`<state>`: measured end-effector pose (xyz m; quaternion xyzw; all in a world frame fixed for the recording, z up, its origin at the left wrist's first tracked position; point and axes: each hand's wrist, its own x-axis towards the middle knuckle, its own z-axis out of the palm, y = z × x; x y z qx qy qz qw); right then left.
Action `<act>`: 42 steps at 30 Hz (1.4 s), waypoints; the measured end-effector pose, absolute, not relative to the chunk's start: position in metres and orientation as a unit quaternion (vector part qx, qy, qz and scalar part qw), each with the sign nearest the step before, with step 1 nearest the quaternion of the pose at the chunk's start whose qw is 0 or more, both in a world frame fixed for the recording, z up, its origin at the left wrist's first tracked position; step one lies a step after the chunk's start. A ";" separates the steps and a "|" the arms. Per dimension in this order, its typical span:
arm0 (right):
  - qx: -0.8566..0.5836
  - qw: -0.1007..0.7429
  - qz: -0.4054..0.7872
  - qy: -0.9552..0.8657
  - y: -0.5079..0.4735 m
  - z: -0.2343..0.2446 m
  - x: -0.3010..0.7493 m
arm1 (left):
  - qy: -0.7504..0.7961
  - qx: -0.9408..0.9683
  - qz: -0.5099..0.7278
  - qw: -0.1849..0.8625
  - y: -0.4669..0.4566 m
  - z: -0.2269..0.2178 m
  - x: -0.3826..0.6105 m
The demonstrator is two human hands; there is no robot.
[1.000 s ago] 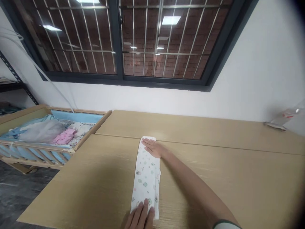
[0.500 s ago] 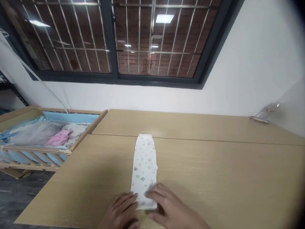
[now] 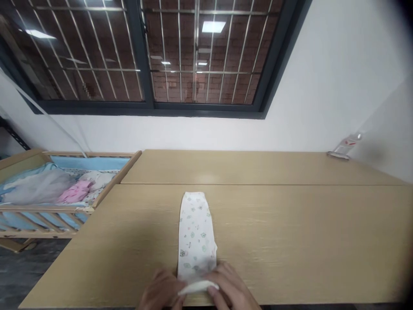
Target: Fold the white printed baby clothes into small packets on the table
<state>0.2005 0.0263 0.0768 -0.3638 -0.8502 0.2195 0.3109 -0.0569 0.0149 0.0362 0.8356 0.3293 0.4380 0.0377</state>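
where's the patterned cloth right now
In the head view the patterned cloth lies lengthwise on the wooden table, centre-left, its near end lifted between the left hand and right hand.

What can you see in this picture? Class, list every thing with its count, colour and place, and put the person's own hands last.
folded cloth: one, white with small green prints, lying lengthwise on the near table, near end lifted
tables: two, light wood, pushed together below the window
crib: one, wooden with blue lining, left of the tables
clothes in crib: a few, pink, grey and white
window: one, dark frame, metal bars, on the back wall
clear plastic item: one, far right table corner
left hand: one, at cloth's near end
right hand: one, pinching cloth's near end
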 end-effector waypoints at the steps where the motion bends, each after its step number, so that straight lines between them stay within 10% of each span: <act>1: -0.379 0.316 0.239 -0.836 0.034 0.089 0.199 | 0.345 0.817 0.461 0.039 0.023 0.044 -0.054; 20: -0.479 0.401 0.237 -0.744 0.295 0.021 0.162 | 0.621 0.652 0.409 0.150 0.248 0.028 -0.029; 42: -0.475 0.374 0.136 -0.785 0.249 0.051 0.155 | 0.599 0.766 0.215 -0.089 0.067 -0.009 0.032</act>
